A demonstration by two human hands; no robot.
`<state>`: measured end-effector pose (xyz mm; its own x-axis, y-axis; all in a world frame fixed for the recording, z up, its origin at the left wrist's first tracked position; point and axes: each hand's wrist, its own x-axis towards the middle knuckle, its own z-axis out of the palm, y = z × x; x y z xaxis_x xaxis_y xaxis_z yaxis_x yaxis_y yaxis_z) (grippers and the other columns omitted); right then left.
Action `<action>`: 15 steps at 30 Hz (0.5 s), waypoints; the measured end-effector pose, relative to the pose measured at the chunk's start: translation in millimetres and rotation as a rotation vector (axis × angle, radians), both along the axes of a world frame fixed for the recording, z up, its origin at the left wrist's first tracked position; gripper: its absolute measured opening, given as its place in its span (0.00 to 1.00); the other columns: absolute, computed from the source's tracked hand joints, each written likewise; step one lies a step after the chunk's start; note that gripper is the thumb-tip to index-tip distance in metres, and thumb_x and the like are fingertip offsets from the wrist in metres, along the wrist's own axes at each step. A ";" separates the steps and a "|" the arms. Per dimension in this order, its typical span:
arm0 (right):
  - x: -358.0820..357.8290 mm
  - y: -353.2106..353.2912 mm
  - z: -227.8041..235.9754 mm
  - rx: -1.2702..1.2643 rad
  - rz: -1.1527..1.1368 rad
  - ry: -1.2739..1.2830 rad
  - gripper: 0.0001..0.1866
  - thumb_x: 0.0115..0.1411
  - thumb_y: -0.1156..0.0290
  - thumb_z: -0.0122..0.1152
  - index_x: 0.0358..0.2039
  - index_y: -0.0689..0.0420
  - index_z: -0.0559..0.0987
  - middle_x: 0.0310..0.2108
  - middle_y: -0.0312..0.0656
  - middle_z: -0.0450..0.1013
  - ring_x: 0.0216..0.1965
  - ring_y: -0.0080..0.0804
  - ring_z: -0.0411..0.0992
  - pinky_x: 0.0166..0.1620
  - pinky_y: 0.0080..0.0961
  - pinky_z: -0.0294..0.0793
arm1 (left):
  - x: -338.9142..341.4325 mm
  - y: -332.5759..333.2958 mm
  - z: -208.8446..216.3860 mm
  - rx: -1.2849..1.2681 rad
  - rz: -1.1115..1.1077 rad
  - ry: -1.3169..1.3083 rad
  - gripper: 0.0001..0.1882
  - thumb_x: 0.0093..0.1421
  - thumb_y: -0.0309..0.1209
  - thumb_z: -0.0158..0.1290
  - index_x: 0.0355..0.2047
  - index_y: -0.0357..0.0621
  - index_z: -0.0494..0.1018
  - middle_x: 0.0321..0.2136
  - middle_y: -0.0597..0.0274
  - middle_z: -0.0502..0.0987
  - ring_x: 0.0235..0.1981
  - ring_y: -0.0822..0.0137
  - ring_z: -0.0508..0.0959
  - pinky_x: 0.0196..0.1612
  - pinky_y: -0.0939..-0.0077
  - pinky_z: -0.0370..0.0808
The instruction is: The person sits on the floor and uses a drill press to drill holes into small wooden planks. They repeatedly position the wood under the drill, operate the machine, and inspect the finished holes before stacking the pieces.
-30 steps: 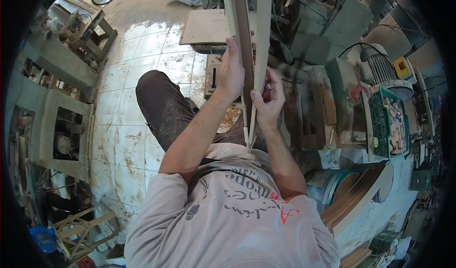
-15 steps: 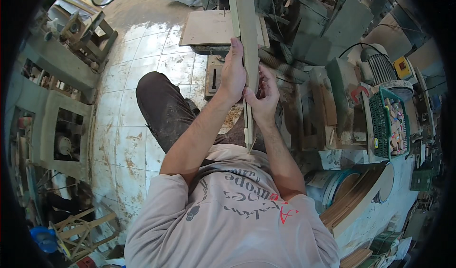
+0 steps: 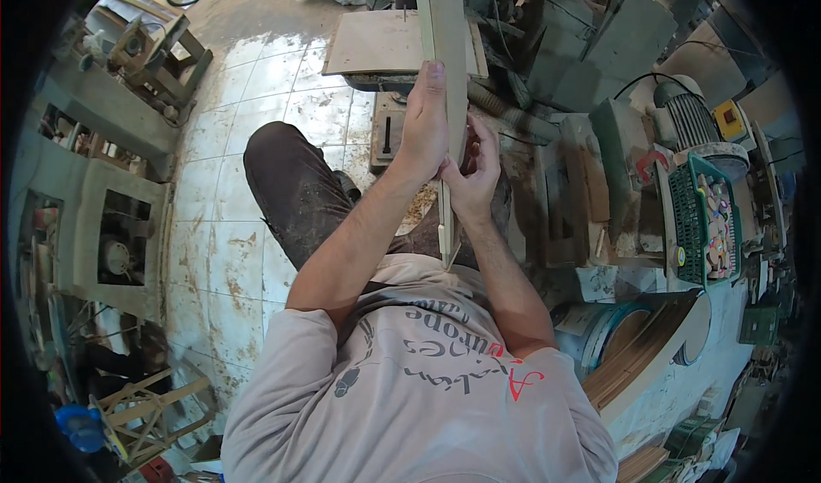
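Both hands are on a long wooden board (image 3: 451, 38) that runs away from my waist and out past the top edge of the view. A narrow pale strip of wood (image 3: 425, 25) lies along its left side. My left hand (image 3: 426, 124) is closed round the board's left edge, the thumb stretched along the wood. On the right side, my right hand (image 3: 475, 165) grips the same board lower down, its fingers curled behind it. Thin strip ends (image 3: 445, 231) stick out below the hands and reach close to my shirt.
Beyond my knees stands a machine with a flat wooden table (image 3: 376, 42). To the right are an electric motor (image 3: 684, 115) and a green basket (image 3: 691, 218) of small coloured pieces. Curved wood strips (image 3: 650, 346) lie at the lower right. Sawdust dirties the tiled floor (image 3: 214, 260).
The board has swung slightly to the right at its far end and shows more of its face. My left hand has shifted a little up and right with it.
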<state>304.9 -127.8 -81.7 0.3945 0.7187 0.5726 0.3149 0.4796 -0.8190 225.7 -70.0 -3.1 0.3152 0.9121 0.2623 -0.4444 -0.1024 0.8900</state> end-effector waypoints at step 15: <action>-5.2 -6.8 -0.9 -0.041 -0.021 -0.046 0.36 0.45 0.70 0.68 0.56 0.61 0.66 0.42 0.40 0.63 0.40 0.28 0.62 0.42 0.25 0.64 | -0.4 -6.5 6.6 -0.048 0.040 0.003 0.38 0.64 0.62 0.28 0.46 0.37 0.67 0.34 0.60 0.70 0.33 0.72 0.70 0.38 0.77 0.71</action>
<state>299.8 -134.6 -82.6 0.3834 0.7340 0.5605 0.3625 0.4386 -0.8223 225.3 -76.6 3.5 0.2788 0.9354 0.2175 -0.4380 -0.0777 0.8956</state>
